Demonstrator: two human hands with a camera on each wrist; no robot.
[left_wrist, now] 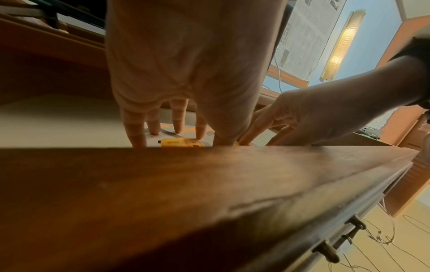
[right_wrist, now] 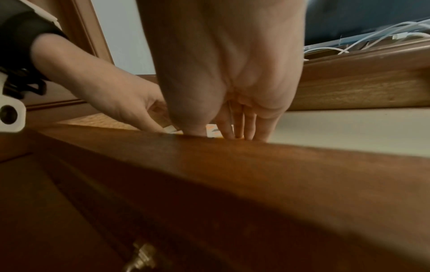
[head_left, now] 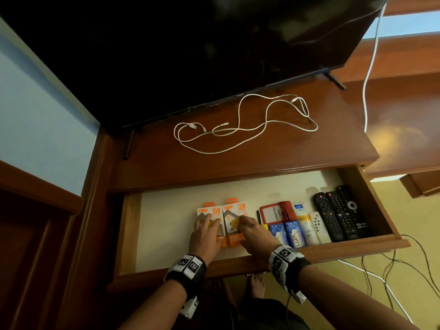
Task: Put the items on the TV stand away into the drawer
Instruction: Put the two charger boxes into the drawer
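Under both hands: two charger packs [head_left: 221, 216] lay side by side in the drawer [head_left: 352, 245]; left hand [head_left: 205, 234] and right hand [head_left: 253, 232] pressed them flat, fingers straight.
Right of hands: card holder, tissue packs, tube, remotes [head_left: 338, 214].
Left to do: white cables [head_left: 245, 123] sat on the stand [head_left: 166, 160], beyond the hands.

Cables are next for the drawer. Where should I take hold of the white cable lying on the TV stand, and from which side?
Take the white cable where its strands cross and bunch near the middle, so one grip catches several runs. Come straight down from above, from the drawer side: it lies flat in loose loops on the TV stand, and the TV overhangs behind it.
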